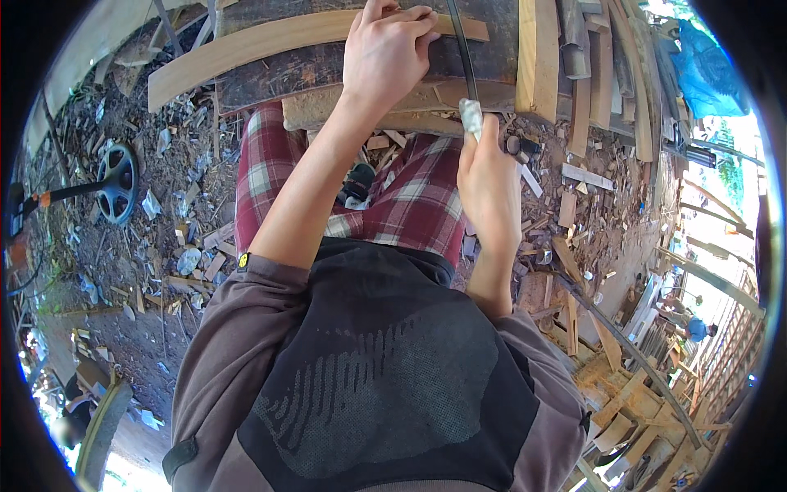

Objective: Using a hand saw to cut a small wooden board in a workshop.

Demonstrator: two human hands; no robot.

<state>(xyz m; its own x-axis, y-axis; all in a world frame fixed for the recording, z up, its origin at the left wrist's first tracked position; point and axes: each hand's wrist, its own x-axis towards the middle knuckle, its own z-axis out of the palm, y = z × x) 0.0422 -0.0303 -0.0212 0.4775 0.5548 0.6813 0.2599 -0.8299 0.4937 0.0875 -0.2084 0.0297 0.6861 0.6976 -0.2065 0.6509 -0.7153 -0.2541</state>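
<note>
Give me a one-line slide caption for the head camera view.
Left hand presses a curved wooden strip on a block while right hand grips a thin dark blade's wrapped handle.

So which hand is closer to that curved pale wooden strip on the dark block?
Left. The left hand presses down on the curved wooden strip; the right hand is apart, lower, gripping a wrapped tool handle.

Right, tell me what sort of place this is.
Most likely an open-air woodworking yard. The left hand presses a curved wooden strip onto a rough work block, the right hand grips a thin blade's wrapped handle, and wood offcuts litter the dirt ground.
</note>
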